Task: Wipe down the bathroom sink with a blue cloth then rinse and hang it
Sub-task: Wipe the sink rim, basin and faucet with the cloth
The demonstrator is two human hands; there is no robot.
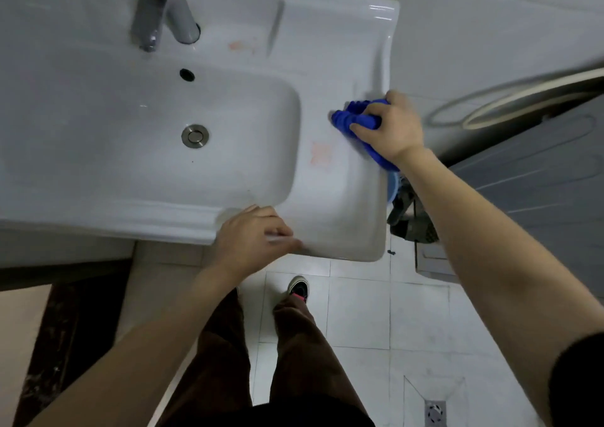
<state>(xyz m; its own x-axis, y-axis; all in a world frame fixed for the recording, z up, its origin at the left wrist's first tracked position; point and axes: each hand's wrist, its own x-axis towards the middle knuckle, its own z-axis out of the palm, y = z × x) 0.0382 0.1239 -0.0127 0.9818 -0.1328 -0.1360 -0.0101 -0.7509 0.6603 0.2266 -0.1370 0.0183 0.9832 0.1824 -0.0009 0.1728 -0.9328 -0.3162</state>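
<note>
We look straight down on a white ceramic sink (343, 51) that fills the upper left of the view, its basin sunk on the left and a flat ledge running along its right side. Below it lies a floor of pale tiles (359, 312), with our brown trousers (294, 345) and one shoe (298, 287) standing on it. At the top a chrome faucet (163, 8) leans over the basin, with a dark overflow hole (187, 74) beneath it and a metal drain plug (195, 136) in the basin floor.

Our right hand (392, 129) presses down on the blue cloth (353, 119), fingers curled over it and gripping it in a bunch; the cloth sits on the ledge near the sink's right edge, and a tail of it hangs past that edge under our wrist. Just left of the cloth a faint orange stain (320, 153) marks the ledge, and a second one (237, 46) shows near the faucet. Our left hand (255, 234) rests on the sink's front rim, fingers bent over the edge and holding nothing else. In the floor's lower right sits a small metal floor drain (434, 412).
</note>
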